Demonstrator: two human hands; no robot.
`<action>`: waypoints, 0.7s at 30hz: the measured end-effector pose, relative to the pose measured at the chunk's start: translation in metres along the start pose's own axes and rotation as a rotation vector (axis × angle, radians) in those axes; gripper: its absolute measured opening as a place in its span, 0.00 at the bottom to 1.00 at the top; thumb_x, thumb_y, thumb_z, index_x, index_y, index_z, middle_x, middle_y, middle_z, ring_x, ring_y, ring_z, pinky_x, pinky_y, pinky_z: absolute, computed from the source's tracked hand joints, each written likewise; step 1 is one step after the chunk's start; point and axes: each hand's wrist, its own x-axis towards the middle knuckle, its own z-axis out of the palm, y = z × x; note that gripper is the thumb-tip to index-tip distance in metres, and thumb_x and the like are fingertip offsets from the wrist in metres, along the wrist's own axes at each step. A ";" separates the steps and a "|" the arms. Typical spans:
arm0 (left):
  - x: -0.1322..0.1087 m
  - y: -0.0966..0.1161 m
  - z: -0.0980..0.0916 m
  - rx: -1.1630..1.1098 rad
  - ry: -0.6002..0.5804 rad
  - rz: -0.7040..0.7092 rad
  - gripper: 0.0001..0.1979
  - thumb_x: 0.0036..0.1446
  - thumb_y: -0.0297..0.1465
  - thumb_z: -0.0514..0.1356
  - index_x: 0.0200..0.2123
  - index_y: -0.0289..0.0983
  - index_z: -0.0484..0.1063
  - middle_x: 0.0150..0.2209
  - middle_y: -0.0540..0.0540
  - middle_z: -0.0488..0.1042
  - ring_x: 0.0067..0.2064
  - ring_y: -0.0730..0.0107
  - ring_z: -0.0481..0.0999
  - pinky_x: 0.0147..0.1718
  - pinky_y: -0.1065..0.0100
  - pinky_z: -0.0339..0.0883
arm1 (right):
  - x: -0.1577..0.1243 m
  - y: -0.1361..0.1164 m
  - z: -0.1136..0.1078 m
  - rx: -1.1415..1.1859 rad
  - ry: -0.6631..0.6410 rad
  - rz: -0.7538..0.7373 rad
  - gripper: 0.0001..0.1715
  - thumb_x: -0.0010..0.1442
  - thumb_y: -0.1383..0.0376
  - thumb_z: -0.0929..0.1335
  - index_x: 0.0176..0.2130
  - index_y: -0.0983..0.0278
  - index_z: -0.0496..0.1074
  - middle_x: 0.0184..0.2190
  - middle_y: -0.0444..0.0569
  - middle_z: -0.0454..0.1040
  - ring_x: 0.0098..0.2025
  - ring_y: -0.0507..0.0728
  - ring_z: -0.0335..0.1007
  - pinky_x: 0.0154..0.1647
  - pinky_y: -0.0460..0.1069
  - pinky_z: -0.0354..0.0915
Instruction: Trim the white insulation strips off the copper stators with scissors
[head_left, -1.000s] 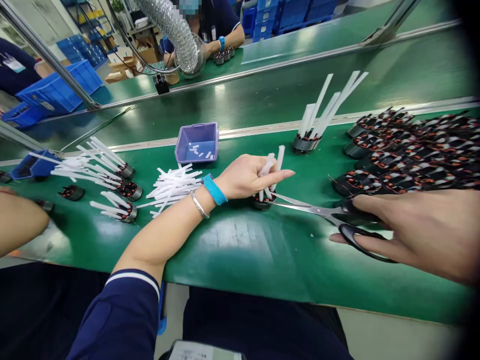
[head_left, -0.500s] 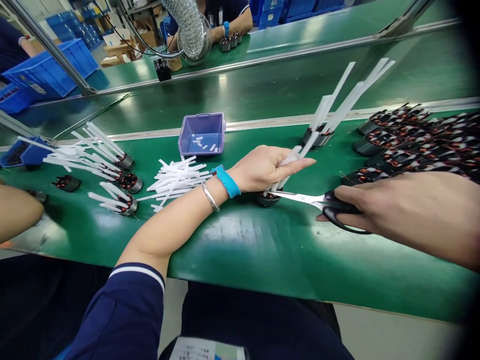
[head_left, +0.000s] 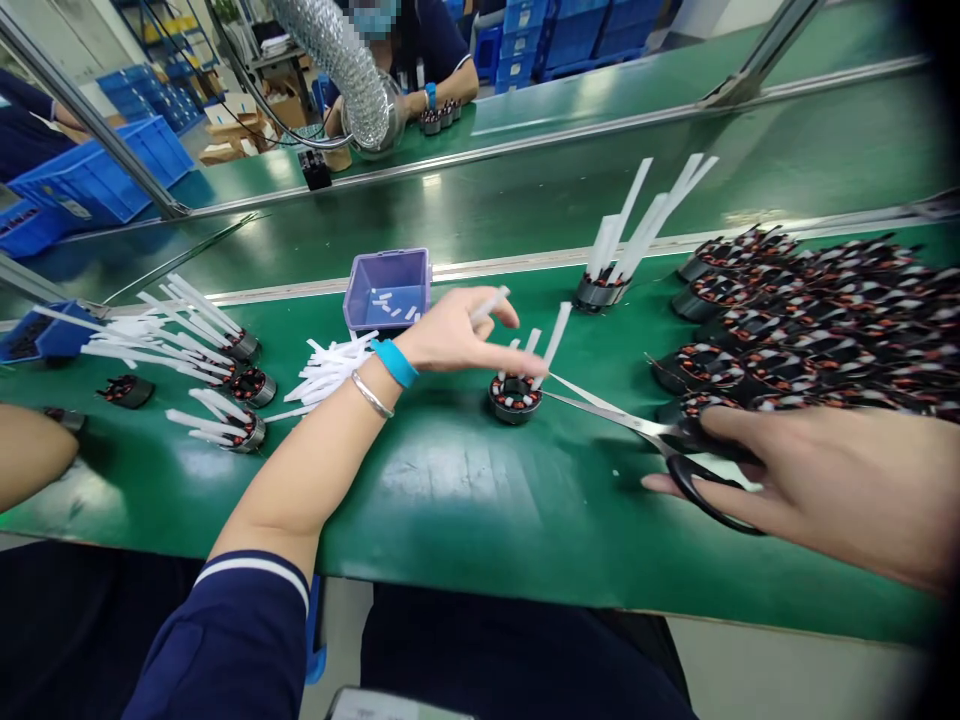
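Observation:
A small black stator (head_left: 514, 397) with copper windings stands on the green bench, a few short white strips (head_left: 551, 340) sticking up from it. My left hand (head_left: 450, 338) hovers just left of it, fingers pinching a short white strip piece (head_left: 491, 301), index finger stretched toward the upright strips. My right hand (head_left: 832, 480) grips the black handles of a pair of scissors (head_left: 637, 425). The blades are parted, with their tips at the base of the strips.
A purple tray (head_left: 360, 300) with cut bits sits behind my left wrist, a loose pile of white strips (head_left: 330, 362) beside it. Stators with long strips lie far left (head_left: 240, 350) and at the back (head_left: 600, 290). Many stators (head_left: 810, 310) are heaped right. Another person's arm (head_left: 30, 450) rests left.
My left hand has let go of the bunched strips and drawn back left with a cut piece. The scissor blades have opened. The strips on the stator are shorter.

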 end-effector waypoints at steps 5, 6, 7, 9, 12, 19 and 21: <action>0.002 0.005 0.021 0.241 -0.096 0.096 0.21 0.42 0.44 0.71 0.25 0.35 0.67 0.19 0.56 0.58 0.24 0.77 0.57 0.24 0.69 0.50 | 0.034 -0.018 -0.043 -0.058 -0.245 -0.057 0.27 0.58 0.43 0.59 0.34 0.62 0.68 0.24 0.52 0.72 0.28 0.64 0.72 0.25 0.50 0.48; 0.003 0.004 0.024 0.251 -0.113 0.100 0.19 0.48 0.43 0.68 0.23 0.35 0.66 0.20 0.54 0.59 0.24 0.77 0.58 0.25 0.69 0.51 | 0.038 -0.020 -0.049 -0.071 -0.262 -0.072 0.26 0.59 0.44 0.60 0.35 0.63 0.69 0.26 0.52 0.73 0.29 0.64 0.73 0.26 0.50 0.48; 0.005 0.003 0.025 0.252 -0.127 0.102 0.19 0.52 0.42 0.65 0.22 0.35 0.64 0.20 0.54 0.60 0.24 0.76 0.58 0.25 0.69 0.51 | 0.042 -0.022 -0.054 -0.087 -0.271 -0.087 0.24 0.60 0.46 0.61 0.36 0.63 0.69 0.27 0.53 0.73 0.31 0.64 0.73 0.26 0.50 0.47; 0.007 0.000 0.024 0.250 -0.145 0.100 0.18 0.57 0.39 0.61 0.21 0.35 0.64 0.20 0.53 0.61 0.24 0.76 0.57 0.25 0.69 0.51 | 0.047 -0.023 -0.058 -0.112 -0.272 -0.123 0.22 0.61 0.48 0.62 0.38 0.63 0.70 0.27 0.53 0.73 0.31 0.63 0.72 0.26 0.49 0.46; 0.009 -0.003 0.019 0.257 -0.154 0.098 0.17 0.57 0.38 0.59 0.22 0.35 0.65 0.20 0.53 0.61 0.24 0.76 0.57 0.26 0.69 0.51 | 0.053 -0.021 -0.057 -0.140 -0.253 -0.175 0.24 0.63 0.46 0.61 0.39 0.63 0.72 0.24 0.50 0.71 0.29 0.61 0.70 0.25 0.49 0.44; 0.011 -0.005 0.016 0.271 -0.186 0.074 0.16 0.58 0.38 0.59 0.22 0.33 0.67 0.20 0.52 0.64 0.24 0.76 0.60 0.27 0.70 0.54 | 0.063 -0.017 -0.061 -0.223 -0.229 -0.225 0.15 0.63 0.54 0.64 0.36 0.62 0.71 0.22 0.47 0.70 0.26 0.57 0.67 0.23 0.49 0.41; 0.012 -0.005 0.017 0.263 -0.182 0.071 0.16 0.59 0.38 0.58 0.23 0.33 0.68 0.21 0.51 0.67 0.25 0.76 0.62 0.27 0.70 0.55 | 0.064 -0.018 -0.064 -0.210 -0.222 -0.219 0.12 0.63 0.57 0.64 0.34 0.62 0.70 0.24 0.47 0.71 0.27 0.57 0.68 0.23 0.49 0.41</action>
